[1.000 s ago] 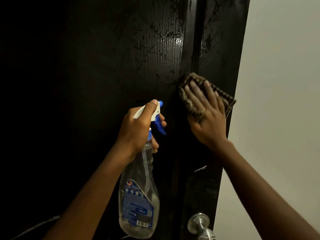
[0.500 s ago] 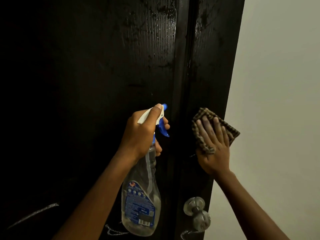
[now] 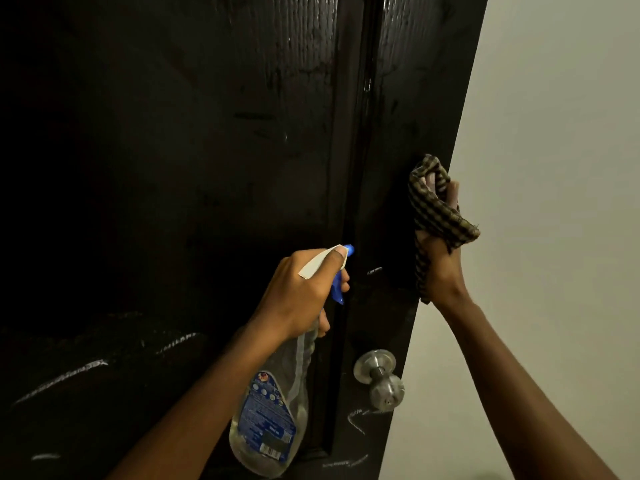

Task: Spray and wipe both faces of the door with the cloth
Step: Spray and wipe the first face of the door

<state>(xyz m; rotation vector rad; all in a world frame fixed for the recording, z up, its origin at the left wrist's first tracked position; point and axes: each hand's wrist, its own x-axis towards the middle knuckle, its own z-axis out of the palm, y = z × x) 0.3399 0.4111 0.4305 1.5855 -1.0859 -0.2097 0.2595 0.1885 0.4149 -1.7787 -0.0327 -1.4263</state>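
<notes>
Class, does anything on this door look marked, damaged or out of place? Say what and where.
White scratchy marks cross the lower door, left of and below the knob; they stand out against the dark surface. Wet streaks shine higher up.

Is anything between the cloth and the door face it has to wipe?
Nothing visible. The right hand grips the bunched cloth at the door edge; the knob sits lower, the left hand and spray bottle farther left.

Plain off-white wall (image 3: 554,133) takes up the whole right side. Shiny round metal doorknob (image 3: 384,388) sits low down just left of it, with white chalky scribbles (image 3: 86,366) below and further left.
</notes>
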